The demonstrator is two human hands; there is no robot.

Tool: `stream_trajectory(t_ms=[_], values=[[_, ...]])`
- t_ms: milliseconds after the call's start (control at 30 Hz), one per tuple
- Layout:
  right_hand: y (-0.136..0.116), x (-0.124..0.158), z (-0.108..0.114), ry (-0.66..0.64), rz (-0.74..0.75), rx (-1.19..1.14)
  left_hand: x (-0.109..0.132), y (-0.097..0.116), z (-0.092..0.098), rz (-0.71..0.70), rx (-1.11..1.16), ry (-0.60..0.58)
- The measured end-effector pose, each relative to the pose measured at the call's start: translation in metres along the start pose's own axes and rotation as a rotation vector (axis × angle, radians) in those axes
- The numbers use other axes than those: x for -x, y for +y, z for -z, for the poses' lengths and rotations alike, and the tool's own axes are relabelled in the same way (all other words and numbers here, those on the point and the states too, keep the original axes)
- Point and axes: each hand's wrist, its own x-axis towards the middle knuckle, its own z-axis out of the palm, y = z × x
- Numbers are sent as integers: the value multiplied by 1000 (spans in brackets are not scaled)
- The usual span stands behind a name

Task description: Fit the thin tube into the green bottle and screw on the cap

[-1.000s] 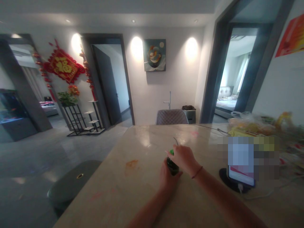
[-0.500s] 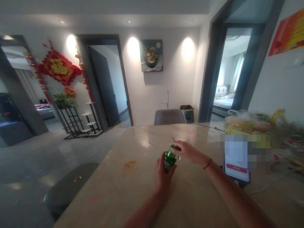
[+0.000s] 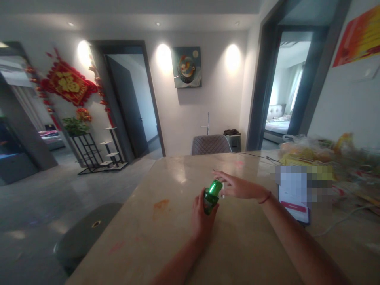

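While the left hand (image 3: 201, 220) grips a dark green bottle (image 3: 210, 201) around its body, I see the bottle leaning rather than standing straight. Its long axis slants from the palm up toward the right hand (image 3: 240, 187), the shiny green top (image 3: 215, 187) pointing up and rightward. That right hand is loose, fingers spread beside the top; I can't tell whether they touch it. The bottle is over the pale table (image 3: 175, 245), between an orange-brown stain (image 3: 161, 204) and a phone (image 3: 297, 211).
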Motion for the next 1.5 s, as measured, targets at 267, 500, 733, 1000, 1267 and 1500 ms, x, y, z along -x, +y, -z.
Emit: stream_trajectory(t_ms=[267, 500, 733, 1000, 1267, 1500], values=[[-1, 2, 0, -21, -1, 106, 2, -2, 0, -6, -34, -26], [1, 0, -2, 9, -165, 122, 3, -1, -1, -73, -37, -57], [5, 1, 3, 24, -142, 49, 2, 0, -3, -27, -25, -26], [-3, 5, 8, -21, -52, 80, 1, 0, -2, -59, -31, -48], [6, -3, 19, 111, -15, 46, 1, 4, -2, 20, 12, -17], [60, -22, 18, 636, -160, -37, 0, 5, -2, 104, 36, 20]])
